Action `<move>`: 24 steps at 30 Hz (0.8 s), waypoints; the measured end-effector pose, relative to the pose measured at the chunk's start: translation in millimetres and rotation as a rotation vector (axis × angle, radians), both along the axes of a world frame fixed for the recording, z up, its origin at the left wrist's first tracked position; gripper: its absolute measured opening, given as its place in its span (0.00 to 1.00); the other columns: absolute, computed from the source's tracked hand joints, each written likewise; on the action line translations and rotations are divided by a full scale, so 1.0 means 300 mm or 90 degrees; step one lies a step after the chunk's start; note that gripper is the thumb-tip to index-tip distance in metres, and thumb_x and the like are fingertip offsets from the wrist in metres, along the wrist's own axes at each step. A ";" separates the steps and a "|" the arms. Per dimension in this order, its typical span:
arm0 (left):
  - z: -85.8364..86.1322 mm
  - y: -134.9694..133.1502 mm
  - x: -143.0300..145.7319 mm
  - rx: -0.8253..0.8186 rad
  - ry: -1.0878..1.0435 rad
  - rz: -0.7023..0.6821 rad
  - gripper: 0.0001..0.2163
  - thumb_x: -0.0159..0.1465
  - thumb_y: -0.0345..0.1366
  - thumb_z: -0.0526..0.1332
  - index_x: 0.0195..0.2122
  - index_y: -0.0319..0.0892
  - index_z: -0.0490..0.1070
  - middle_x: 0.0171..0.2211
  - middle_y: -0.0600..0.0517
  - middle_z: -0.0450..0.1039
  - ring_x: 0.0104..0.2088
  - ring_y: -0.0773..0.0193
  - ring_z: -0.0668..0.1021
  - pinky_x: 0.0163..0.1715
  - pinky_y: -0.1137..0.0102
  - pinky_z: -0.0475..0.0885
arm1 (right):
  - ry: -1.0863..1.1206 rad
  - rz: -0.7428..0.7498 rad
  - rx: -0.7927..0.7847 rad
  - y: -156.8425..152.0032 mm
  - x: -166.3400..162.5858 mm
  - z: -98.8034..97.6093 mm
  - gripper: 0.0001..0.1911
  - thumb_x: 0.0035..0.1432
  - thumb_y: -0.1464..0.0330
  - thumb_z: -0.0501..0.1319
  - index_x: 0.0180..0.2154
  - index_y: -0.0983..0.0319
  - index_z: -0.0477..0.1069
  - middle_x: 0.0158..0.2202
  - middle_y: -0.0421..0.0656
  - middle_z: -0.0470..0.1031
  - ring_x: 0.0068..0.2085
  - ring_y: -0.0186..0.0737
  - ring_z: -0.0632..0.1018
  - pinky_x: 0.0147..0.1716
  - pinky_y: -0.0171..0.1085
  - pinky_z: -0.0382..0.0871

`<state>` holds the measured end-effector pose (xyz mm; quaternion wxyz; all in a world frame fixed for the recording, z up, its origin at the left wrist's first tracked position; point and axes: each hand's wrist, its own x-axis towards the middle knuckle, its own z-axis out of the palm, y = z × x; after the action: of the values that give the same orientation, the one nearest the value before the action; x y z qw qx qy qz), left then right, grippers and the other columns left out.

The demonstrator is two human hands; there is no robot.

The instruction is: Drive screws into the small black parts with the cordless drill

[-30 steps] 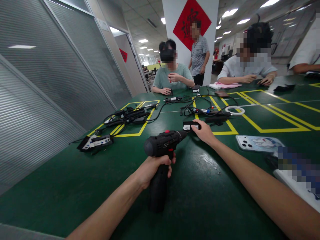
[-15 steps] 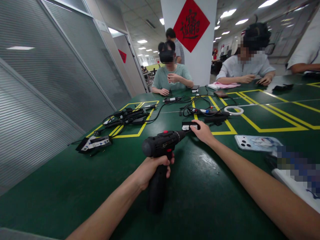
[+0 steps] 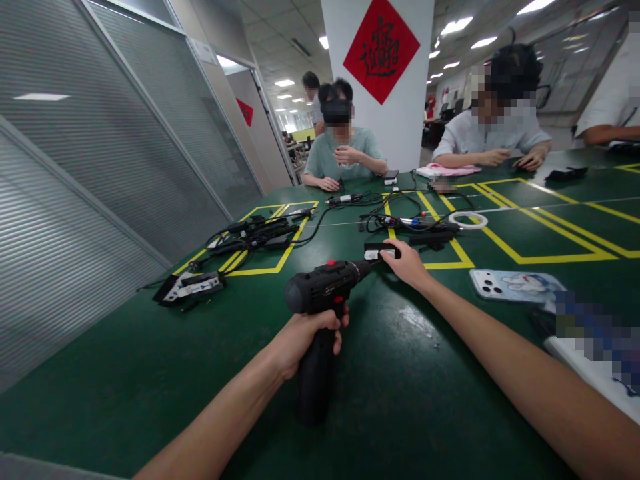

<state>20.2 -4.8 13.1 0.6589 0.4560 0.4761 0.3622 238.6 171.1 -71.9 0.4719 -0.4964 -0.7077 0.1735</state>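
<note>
My left hand (image 3: pixel 304 339) is wrapped round the grip of a black cordless drill (image 3: pixel 325 292) with a red switch on top. The drill's base rests on the green table (image 3: pixel 125 373) and its nose points away from me. At that nose lies a small black block with a white label (image 3: pixel 380 251). My right hand (image 3: pixel 409 264) reaches out to the block, its fingers closed on the block's near side, holding it against the drill's tip.
A phone in a pictured case (image 3: pixel 515 285) lies right of my right arm. Tangled black cables and adapters (image 3: pixel 255 233) sit at the left inside yellow floor-tape lines, with more cables and a white ring (image 3: pixel 469 221) beyond. Other people sit at the far side.
My hands and the drill have hardly moved. A person standing in the background has walked from right of the pillar to behind it on the left.
</note>
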 end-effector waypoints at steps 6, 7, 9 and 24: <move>0.000 -0.001 0.000 -0.009 -0.003 0.007 0.10 0.53 0.29 0.55 0.37 0.37 0.66 0.31 0.52 0.66 0.20 0.70 0.71 0.22 0.73 0.63 | -0.001 0.001 0.003 0.002 0.001 0.000 0.19 0.54 0.61 0.57 0.47 0.59 0.70 0.46 0.45 0.73 0.45 0.43 0.74 0.48 0.41 0.65; 0.001 -0.002 0.000 -0.010 -0.006 0.008 0.10 0.53 0.29 0.55 0.37 0.37 0.66 0.30 0.52 0.66 0.20 0.70 0.71 0.22 0.73 0.63 | 0.000 0.001 0.003 0.002 0.001 0.000 0.19 0.54 0.61 0.57 0.47 0.59 0.70 0.46 0.45 0.73 0.45 0.43 0.74 0.48 0.41 0.65; 0.000 -0.002 0.000 -0.013 -0.009 0.008 0.09 0.53 0.29 0.55 0.36 0.37 0.66 0.30 0.52 0.65 0.20 0.70 0.71 0.22 0.73 0.63 | 0.001 0.000 0.004 0.002 0.001 0.000 0.19 0.54 0.61 0.57 0.47 0.59 0.70 0.45 0.45 0.73 0.44 0.43 0.74 0.47 0.41 0.65; 0.006 0.000 0.004 -0.012 0.004 0.020 0.10 0.52 0.29 0.56 0.36 0.37 0.66 0.31 0.51 0.67 0.19 0.70 0.71 0.22 0.73 0.64 | -0.006 -0.003 0.008 0.004 0.001 -0.001 0.19 0.53 0.61 0.58 0.47 0.59 0.70 0.45 0.45 0.73 0.43 0.43 0.74 0.47 0.42 0.66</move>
<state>21.4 -4.9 15.0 0.6561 0.4434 0.4883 0.3667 238.8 172.3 -72.3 0.4720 -0.4958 -0.7099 0.1655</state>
